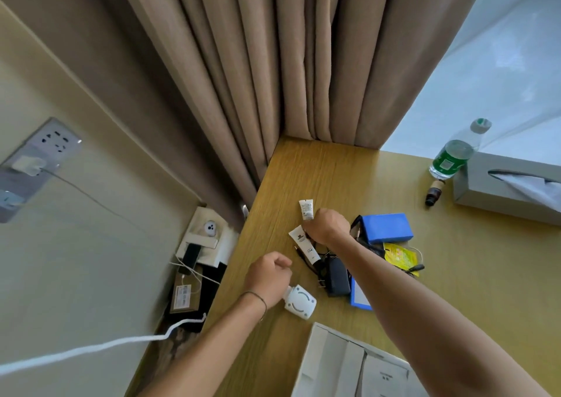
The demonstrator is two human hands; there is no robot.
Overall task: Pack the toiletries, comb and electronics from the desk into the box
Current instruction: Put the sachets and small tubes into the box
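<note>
Trouble could come from the tangled black cables [321,263]: lifting the long white plastic tube [304,245] may drag them along. It lies mid-worktop [303,172], long axis slanting, dark cap toward the near edge. The right hand [328,226] curls at its far end (grip hidden, I cannot tell); the left hand [268,275] is a loose fist, seemingly empty.

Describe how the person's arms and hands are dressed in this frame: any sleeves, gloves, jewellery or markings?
Both forearms are bare as far as the frame shows, with no sleeves visible. The left hand and right hand wear no gloves. A thin dark bracelet circles the left wrist. No watch or markings show, and the fingers are too hidden to rule out rings.
</note>
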